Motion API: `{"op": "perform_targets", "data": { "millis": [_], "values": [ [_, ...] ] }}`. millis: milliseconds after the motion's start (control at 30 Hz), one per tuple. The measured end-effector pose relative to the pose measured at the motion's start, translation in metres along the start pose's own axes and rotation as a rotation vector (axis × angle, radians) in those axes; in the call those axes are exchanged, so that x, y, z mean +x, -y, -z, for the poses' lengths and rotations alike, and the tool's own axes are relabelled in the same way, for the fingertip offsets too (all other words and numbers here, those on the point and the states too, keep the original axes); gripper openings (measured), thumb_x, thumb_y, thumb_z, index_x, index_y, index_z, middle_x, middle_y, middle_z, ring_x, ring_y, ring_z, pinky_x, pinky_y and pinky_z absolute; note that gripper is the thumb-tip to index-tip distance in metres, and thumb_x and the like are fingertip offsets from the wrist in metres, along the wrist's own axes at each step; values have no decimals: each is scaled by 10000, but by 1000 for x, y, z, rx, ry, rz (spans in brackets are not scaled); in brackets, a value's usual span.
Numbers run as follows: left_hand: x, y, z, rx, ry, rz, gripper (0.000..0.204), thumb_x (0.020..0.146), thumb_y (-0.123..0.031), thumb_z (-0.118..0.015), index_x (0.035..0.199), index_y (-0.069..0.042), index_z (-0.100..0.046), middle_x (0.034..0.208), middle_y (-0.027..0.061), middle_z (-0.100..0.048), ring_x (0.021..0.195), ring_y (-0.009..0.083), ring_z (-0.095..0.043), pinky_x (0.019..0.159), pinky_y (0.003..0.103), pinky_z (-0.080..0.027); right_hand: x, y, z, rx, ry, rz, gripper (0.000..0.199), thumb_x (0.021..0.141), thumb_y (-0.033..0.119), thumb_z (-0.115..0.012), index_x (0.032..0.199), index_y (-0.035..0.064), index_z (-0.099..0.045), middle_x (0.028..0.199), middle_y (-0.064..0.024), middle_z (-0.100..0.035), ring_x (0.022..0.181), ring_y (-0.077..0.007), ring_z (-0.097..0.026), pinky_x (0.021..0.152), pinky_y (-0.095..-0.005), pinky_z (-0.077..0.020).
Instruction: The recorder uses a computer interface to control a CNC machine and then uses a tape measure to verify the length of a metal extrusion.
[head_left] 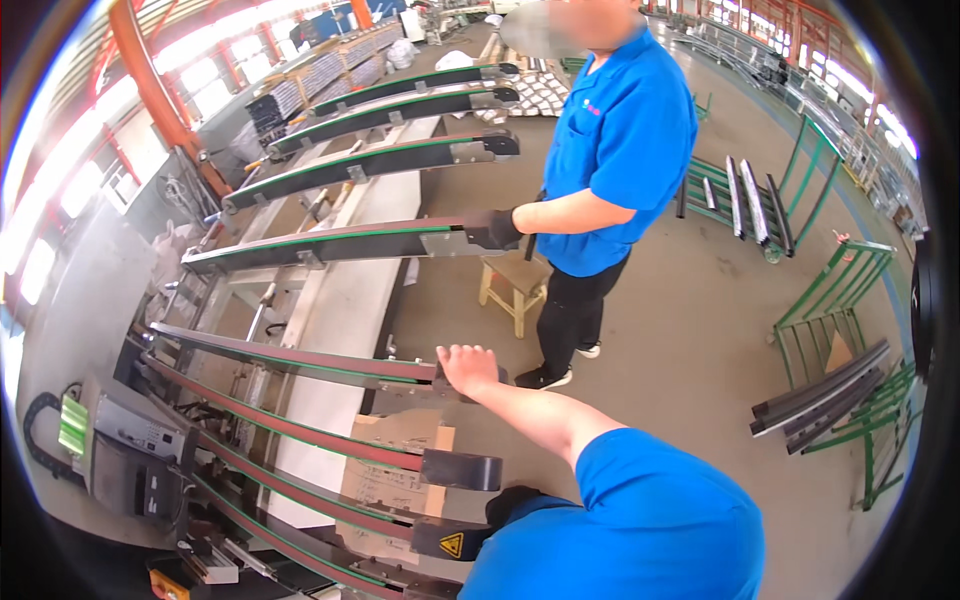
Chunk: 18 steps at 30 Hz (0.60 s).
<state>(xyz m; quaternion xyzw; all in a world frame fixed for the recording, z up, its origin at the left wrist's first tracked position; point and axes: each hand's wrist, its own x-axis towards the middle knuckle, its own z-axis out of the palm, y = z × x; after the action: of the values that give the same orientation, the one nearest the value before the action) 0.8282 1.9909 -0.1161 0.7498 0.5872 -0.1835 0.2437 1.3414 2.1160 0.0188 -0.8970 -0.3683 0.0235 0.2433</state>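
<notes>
At the far left of the frame stands a grey control box [135, 455] at the foot of the machine. From it a row of long conveyor arms fans out toward the middle of the frame, each with a green strip along its edge and a dark end cap.

All the arms look bare: nothing lies on any belt, so any loading or unloading is either finished or not begun; which, I cannot tell.

Under the lower arms lies a flat cardboard box [392, 470].

Just below centre, a bare hand [467, 368] rests palm down on the end of one arm [300, 358], fingers together and laid flat, pinching nothing. Whether it is the person's left or right I cannot tell; the other hand is out of sight.

Higher, right of centre, a co-worker's gloved hand [497, 229] grips the end of another arm [330, 242].

At the right stand green racks [835, 300] with dark bars.
</notes>
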Motion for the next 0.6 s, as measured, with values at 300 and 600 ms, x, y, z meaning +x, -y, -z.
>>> {"op": "perform_targets", "data": {
  "millis": [300,600],
  "values": [
    [-186,-76,63,-318,185,365,830,1054,-572,-191,1067,87,-695,1074,399,-635,1147,532,-582,1008,577,-440,10,-22,12,-32,113,-63,620,1056,531,-277,1084,75,-695,1121,-182,-714,1089,-365,-656,938,-548,-489],
    [-192,-71,31,-494,133,506,748,1057,-561,-303,1013,78,-690,1059,345,-667,1077,513,-611,962,560,-459,17,4,4,-39,235,-12,717,1049,591,-194,1182,85,-685,1203,-233,-686,1156,-444,-625,974,-551,-483]
  ]
}}
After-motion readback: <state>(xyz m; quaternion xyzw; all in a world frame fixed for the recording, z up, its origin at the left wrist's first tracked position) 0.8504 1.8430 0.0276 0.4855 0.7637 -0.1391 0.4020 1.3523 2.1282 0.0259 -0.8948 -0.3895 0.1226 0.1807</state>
